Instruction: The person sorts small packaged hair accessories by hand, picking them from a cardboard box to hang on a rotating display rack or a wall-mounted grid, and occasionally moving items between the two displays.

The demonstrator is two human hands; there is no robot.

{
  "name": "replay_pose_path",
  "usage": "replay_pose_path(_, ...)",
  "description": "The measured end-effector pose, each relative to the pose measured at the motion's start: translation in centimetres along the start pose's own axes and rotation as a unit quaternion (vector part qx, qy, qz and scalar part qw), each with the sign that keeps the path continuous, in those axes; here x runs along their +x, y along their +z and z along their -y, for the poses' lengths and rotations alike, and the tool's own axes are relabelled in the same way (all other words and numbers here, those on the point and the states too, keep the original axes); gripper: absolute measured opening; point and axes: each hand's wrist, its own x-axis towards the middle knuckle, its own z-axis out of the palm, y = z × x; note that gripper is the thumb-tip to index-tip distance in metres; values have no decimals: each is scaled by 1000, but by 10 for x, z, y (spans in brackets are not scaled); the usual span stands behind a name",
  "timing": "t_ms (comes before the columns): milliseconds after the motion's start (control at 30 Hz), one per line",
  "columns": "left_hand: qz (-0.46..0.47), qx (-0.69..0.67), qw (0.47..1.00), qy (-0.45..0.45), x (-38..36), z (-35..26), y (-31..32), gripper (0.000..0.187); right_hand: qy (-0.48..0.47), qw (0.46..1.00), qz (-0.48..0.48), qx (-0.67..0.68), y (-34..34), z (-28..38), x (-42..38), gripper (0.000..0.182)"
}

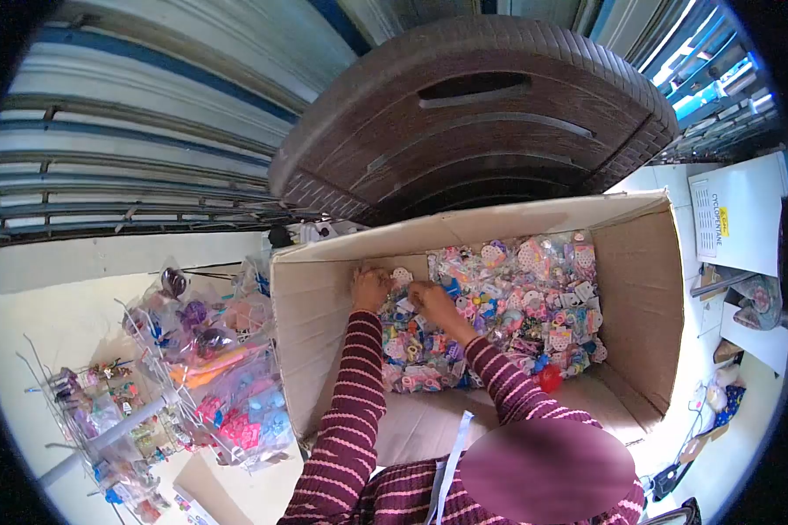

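Observation:
A large open cardboard box holds many small clear packets with colourful little items inside. Near the box's left inner wall, my left hand has its fingers curled at the edge of the packets. Just to its right, my right hand reaches over the packets with bent fingers. A small white dotted packet piece lies between the two hands. What either hand grips, if anything, is too small to make out. A red fluffy item lies at the near side of the packets.
Behind the box stands a dark brown plastic chair. To the left, a wire rack carries bagged goods. A white carton is at the right, beside more items on the floor. Metal bars run along the back left.

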Motion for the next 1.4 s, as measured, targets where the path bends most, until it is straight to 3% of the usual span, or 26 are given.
replay_pose_path(33, -7, 0, 1000, -2, -2, -7, -12, 20, -18, 1000, 4, 19, -13, 8, 7, 12)
replay_pose_path(67, 21, -56, 996, -62, -3, -13, -26, 19, 47, 998, 36, 2, -25, 18, 11, 8)
replay_pose_path(100, 47, -111, 985, -121, -4, -19, -41, 19, 39, 999, 35, 0, -33, 23, 15, 8)
replay_pose_path(133, 38, -111, 986, -121, -6, -18, -49, 19, 47, 999, 15, -4, -40, 25, 18, 7)
replay_pose_path(233, -14, -229, 970, -79, -12, -21, -85, 14, 14, 999, -12, 27, -63, 31, 26, 6)
replay_pose_path(300, -31, -313, 949, -2, -17, -30, -122, 14, -28, 998, -16, 62, -75, 47, 31, 7)
replay_pose_path(333, 27, -357, 933, 19, -19, -33, -145, 13, -51, 995, -48, 76, -86, 65, 32, 7)
replay_pose_path(433, 39, -427, 903, 28, -53, -63, -217, 14, -88, 988, -66, 109, -118, 123, 30, 7)
replay_pose_path(600, -54, -485, 867, 103, -145, -93, -291, 11, -167, 981, -83, 49, -154, 232, 15, 5)
replay_pose_path(700, -121, -520, 835, 130, -203, -93, -303, 8, -154, 973, -66, 159, -152, 284, -1, 4)
replay_pose_path(767, -229, -497, 819, 173, -241, -86, -304, 8, -256, 948, -111, 154, -145, 306, -8, 3)
replay_pose_path(800, -272, -438, 841, 166, -255, -74, -299, 10, -294, 930, -95, 198, -138, 317, -11, 5)
replay_pose_path(900, -325, -458, 816, 138, -309, -68, -300, 10, -326, 891, -54, 311, -112, 363, -31, 5)
replay_pose_path(967, -362, -494, 778, 140, -338, -66, -295, 9, -312, 878, -23, 362, -96, 379, -37, 6)
replay_pose_path(1033, -371, -519, 750, 174, -362, -59, -288, 11, -246, 830, 75, 496, -85, 397, -49, 8)
replay_pose_path(1067, -397, -535, 724, 181, -375, -62, -287, 13, -248, 828, 86, 495, -78, 402, -51, 8)
replay_pose_path(1133, -425, -534, 708, 181, -395, -57, -281, 13, -242, 813, 221, 481, -68, 410, -57, 15)
replay_pose_path(1167, -445, -535, 694, 185, -404, -55, -278, 14, -244, 812, 228, 479, -61, 414, -60, 15)
replay_pose_path(1267, -486, -522, 677, 179, -427, -52, -278, 14, -276, 779, 403, 394, -39, 429, -73, 32)
replay_pose_path(1400, -523, -494, 667, 194, -447, -42, -279, 13, -316, 769, 470, 297, -10, 451, -89, 39)
